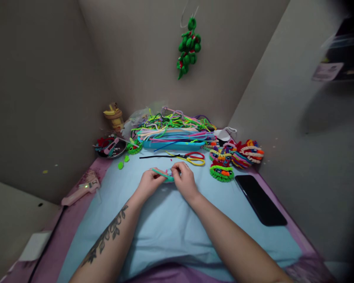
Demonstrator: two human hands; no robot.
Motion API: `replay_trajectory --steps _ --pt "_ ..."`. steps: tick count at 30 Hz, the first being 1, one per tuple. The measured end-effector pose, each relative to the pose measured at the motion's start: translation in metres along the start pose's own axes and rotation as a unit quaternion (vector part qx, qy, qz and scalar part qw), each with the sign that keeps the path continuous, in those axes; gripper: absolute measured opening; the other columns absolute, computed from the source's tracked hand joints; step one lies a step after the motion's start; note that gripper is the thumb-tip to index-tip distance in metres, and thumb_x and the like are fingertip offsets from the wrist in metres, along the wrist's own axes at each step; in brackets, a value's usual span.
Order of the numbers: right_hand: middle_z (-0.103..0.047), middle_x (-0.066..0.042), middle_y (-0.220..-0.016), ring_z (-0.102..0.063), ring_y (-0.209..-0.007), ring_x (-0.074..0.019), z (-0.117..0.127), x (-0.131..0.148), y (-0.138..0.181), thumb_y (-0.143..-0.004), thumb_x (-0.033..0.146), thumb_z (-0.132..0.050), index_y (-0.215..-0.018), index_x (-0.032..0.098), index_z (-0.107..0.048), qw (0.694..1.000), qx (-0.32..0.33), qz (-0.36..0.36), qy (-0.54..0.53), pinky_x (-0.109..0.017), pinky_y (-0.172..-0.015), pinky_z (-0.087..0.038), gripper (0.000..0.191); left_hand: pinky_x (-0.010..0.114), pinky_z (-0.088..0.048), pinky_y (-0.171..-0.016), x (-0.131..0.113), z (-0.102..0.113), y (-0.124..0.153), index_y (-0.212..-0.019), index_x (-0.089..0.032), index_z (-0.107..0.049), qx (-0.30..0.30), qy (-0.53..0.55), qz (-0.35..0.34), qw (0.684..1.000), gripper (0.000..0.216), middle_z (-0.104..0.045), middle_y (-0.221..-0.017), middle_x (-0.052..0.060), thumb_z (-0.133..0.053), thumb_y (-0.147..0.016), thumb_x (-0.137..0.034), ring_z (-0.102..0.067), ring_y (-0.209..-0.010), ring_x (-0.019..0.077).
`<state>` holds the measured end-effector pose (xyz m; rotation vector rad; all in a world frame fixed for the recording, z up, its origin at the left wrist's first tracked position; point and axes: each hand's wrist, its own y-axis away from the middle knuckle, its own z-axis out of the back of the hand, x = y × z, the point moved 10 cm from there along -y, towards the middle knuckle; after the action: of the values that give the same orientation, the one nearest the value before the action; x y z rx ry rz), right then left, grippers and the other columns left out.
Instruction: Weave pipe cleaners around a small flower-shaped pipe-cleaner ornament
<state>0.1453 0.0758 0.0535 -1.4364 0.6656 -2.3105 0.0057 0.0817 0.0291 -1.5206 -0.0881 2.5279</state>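
Observation:
Close to each other over the blue cloth, both my hands work on one small piece. My left hand is closed with its fingertips on a teal pipe cleaner, whose straight end sticks up past the thumb. My right hand pinches the other side of it, fingers curled. A bit of pink shows between the hands; its shape is too small to make out. Just beyond them lie scissors with red and yellow handles and a black pipe cleaner.
A blue tray heaped with coloured pipe cleaners stands at the back. At right are several finished fuzzy figures and a black phone. On the left are a pink glue gun, a metal bowl and a green fuzzy figure.

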Motion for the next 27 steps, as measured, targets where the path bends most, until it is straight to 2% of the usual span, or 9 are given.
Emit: replay_trajectory --steps 3,7,13,19,23,27 --pt "-0.058 -0.003 -0.079 -0.056 -0.076 -0.0174 -0.003 0.0 0.0 -0.08 0.014 -0.05 -0.084 0.02 -0.058 1.0 0.015 0.002 -0.022 -0.029 -0.071 -0.045 0.01 0.026 -0.045 -0.068 0.0 0.001 0.001 -0.073 -0.017 -0.072 -0.008 0.004 -0.007 1.0 0.015 -0.069 -0.073 0.003 -0.058 -0.072 -0.022 -0.062 -0.072 0.0168" --pt "-0.062 -0.005 -0.088 -0.059 -0.084 -0.018 -0.012 0.007 0.002 -0.081 0.014 -0.051 -0.095 0.022 -0.063 0.996 0.061 0.055 -0.03 -0.031 -0.077 -0.048 0.02 0.027 -0.045 -0.07 -0.001 0.0 0.002 -0.076 -0.016 -0.072 -0.009 -0.012 -0.031 0.999 0.016 -0.069 -0.075 0.004 -0.058 -0.075 -0.023 -0.061 -0.073 0.0169" --pt "-0.063 -0.006 -0.084 -0.059 -0.083 -0.0181 -0.012 0.02 0.006 -0.085 0.013 -0.049 -0.096 0.022 -0.066 0.989 0.084 0.123 0.013 -0.032 -0.078 -0.05 0.022 0.025 -0.04 -0.064 -0.011 -0.004 0.006 -0.074 -0.017 -0.07 0.0 -0.068 -0.082 0.994 0.014 -0.061 -0.066 0.001 -0.058 -0.079 -0.023 -0.053 -0.064 0.0134" --pt "-0.065 -0.007 -0.083 -0.059 -0.081 -0.0184 -0.011 0.027 0.007 -0.087 0.017 -0.049 -0.094 0.02 -0.066 0.981 0.094 0.17 0.025 -0.032 -0.077 -0.049 0.018 0.025 -0.041 -0.068 -0.016 -0.007 0.008 -0.073 -0.017 -0.069 0.026 -0.022 -0.097 0.995 0.014 -0.062 -0.071 0.002 -0.058 -0.08 -0.023 -0.055 -0.069 0.0141" --pt "-0.066 -0.005 -0.08 -0.06 -0.079 -0.0176 -0.01 0.028 0.009 -0.086 0.014 -0.049 -0.088 0.021 -0.066 0.98 0.096 0.172 0.015 -0.032 -0.076 -0.049 0.018 0.026 -0.042 -0.068 -0.019 -0.01 0.009 -0.072 -0.018 -0.068 0.041 -0.023 -0.104 0.993 0.017 -0.061 -0.07 0.003 -0.056 -0.081 -0.026 -0.055 -0.07 0.0146" --pt "-0.065 -0.005 -0.078 -0.06 -0.076 -0.0168 -0.004 0.028 0.006 -0.084 0.014 -0.049 -0.084 0.021 -0.067 0.986 0.073 0.147 -0.006 -0.031 -0.074 -0.049 0.019 0.026 -0.042 -0.068 -0.023 -0.007 0.01 -0.072 -0.018 -0.069 0.033 -0.019 -0.106 0.994 0.016 -0.061 -0.069 0.002 -0.057 -0.08 -0.026 -0.056 -0.07 0.0146"
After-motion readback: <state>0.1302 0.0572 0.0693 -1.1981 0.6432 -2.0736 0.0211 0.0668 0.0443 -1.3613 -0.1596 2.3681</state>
